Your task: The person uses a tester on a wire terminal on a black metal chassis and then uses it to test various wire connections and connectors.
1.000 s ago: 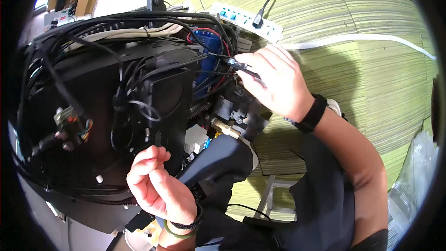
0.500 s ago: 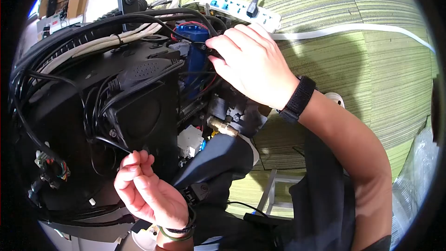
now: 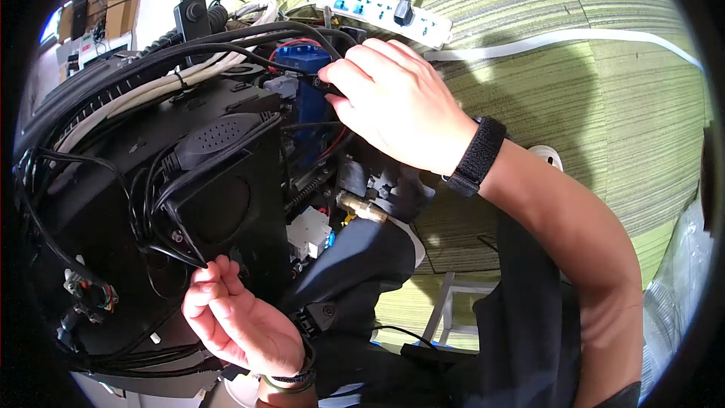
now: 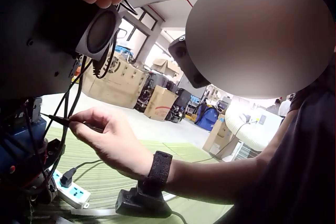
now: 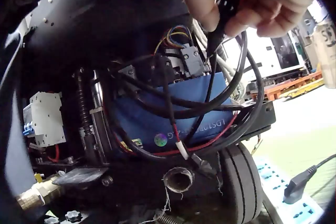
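Note:
The right hand point(image 3: 404, 109) pinches a slim black tool point(image 5: 227, 11) between thumb and fingers, above a blue box point(image 5: 184, 116) wound with black cables. In the right wrist view the tool's pointed tip comes down beside a grey connector point(image 5: 193, 62); whether they touch, I cannot tell. At the lower left of the head view, the left hand point(image 3: 245, 329) has curled fingers, their tips pinching a thin black cable point(image 3: 180, 255) in front of the black housing point(image 3: 257, 234). The left wrist view shows only its fingers at the top, near a grey-rimmed round part point(image 4: 100, 34).
A white power strip point(image 3: 385, 15) with a black plug lies on the green floor, a white cable point(image 3: 559, 41) running right from it. Thick cables point(image 3: 151, 79) cross the machine's top. A brass fitting point(image 3: 362, 206) and the person's dark-clothed leg are close below.
The right hand has moved left over the blue box with the tool. The left hand's fingertips have come onto the thin cable. The machine appears shifted left and turned in the head view.

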`<move>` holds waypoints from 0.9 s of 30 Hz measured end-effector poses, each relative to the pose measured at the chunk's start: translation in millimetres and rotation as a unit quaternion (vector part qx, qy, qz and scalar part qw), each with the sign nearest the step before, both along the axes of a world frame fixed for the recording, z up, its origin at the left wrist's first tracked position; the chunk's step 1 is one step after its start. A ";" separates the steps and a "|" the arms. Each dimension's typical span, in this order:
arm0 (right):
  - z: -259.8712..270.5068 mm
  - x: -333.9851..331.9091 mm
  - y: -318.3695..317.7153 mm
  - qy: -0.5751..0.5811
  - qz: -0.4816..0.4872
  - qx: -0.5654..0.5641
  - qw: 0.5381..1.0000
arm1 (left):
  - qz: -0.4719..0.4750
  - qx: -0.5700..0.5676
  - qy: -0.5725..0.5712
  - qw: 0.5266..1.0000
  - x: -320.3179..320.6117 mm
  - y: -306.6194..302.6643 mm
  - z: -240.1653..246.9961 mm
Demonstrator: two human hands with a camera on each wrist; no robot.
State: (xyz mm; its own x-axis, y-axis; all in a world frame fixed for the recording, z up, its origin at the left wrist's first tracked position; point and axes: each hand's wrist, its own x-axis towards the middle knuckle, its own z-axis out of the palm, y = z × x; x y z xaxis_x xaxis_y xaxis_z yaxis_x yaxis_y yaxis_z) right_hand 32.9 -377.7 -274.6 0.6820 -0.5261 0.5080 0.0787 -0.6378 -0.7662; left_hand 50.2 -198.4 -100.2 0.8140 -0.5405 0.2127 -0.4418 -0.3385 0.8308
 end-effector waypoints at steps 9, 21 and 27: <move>7.0 -0.7 -1.7 0.043 0.030 0.010 0.999 | -0.014 -0.007 0.005 1.000 2.1 1.1 0.1; 6.9 -1.4 -1.8 0.061 0.027 0.024 0.997 | -0.002 -0.007 -0.018 1.000 2.3 -1.6 -1.4; 8.6 0.0 -2.2 0.043 0.019 0.016 0.999 | 0.013 -0.008 -0.028 0.999 2.5 -2.9 -1.7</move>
State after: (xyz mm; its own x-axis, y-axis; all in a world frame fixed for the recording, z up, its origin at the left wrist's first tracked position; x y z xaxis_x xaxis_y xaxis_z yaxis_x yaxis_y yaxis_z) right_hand 32.9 -380.0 -266.0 0.7428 -0.5134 0.4298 0.0354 -0.6109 -0.7909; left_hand 52.7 -201.3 -101.9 0.8147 -0.5151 0.2663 -0.4787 -0.3382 0.8102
